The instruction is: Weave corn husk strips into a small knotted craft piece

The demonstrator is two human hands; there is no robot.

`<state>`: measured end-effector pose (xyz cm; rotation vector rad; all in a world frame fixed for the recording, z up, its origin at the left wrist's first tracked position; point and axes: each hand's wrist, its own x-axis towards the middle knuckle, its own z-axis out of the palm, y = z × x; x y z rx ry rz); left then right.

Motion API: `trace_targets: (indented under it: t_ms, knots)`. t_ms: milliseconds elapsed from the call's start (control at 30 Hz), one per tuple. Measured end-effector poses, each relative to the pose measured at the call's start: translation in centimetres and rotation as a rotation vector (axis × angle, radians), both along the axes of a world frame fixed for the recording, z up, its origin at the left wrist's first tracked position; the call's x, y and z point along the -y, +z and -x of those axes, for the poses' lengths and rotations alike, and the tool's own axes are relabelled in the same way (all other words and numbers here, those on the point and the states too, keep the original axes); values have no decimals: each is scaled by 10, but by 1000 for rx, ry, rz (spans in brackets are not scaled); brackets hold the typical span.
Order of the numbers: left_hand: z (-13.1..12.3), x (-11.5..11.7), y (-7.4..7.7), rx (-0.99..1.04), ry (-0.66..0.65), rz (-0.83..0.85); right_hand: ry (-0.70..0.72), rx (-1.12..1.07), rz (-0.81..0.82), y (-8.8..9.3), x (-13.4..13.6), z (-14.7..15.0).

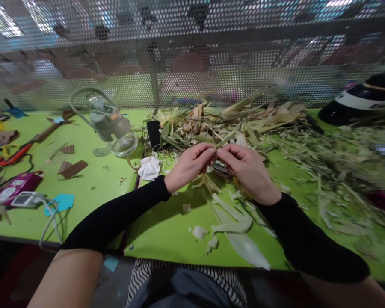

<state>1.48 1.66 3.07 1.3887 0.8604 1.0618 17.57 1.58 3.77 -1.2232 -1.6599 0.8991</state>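
Note:
My left hand (191,166) and my right hand (250,173) meet over the table, thumbs and fingertips pinched together. Between them is a narrow green strip of corn husk (227,137), its upper end pointing away from me; the part inside my fingers is hidden. Just beneath my hands lies a dark metallic object (223,167), mostly covered. Pale husk pieces (240,244) lie on the green table (160,226) in front of me. Behind my fingers rises a heap of dried and green corn husks (199,119).
Left of my hands are a crumpled white tissue (149,168) and a clear bottle with a handled lid (111,124). Scissors (9,156), a purple box (17,188) and a white cabled device (27,199) lie farther left. Shredded husks (340,167) cover the right side. A perforated metal screen (167,64) stands behind.

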Motion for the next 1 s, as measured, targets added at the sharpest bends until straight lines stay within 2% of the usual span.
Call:
trace_targets:
  t_ms: [133,267,400,600,833,900,1000]
  knots:
    - [2,-2,-3,-94,16,-79,-15,67,-51,-1,-1,0]
    - [8,-4,-4,-238,65,-221,-46,215,-204,-2,3,2]
    - [10,-8,-5,-222,89,-202,-34,265,-285,-3,4,3]
    - [9,-9,-10,-139,58,-140,4,122,-68,-4,-1,-1]
    - [10,-7,-6,-163,54,-91,25,-228,311,-3,1,4]
    - [10,-6,-6,-154,36,-45,35,-264,356,-2,3,4]
    - [11,-8,-8,-166,12,-47,109,-182,325,-1,5,4]
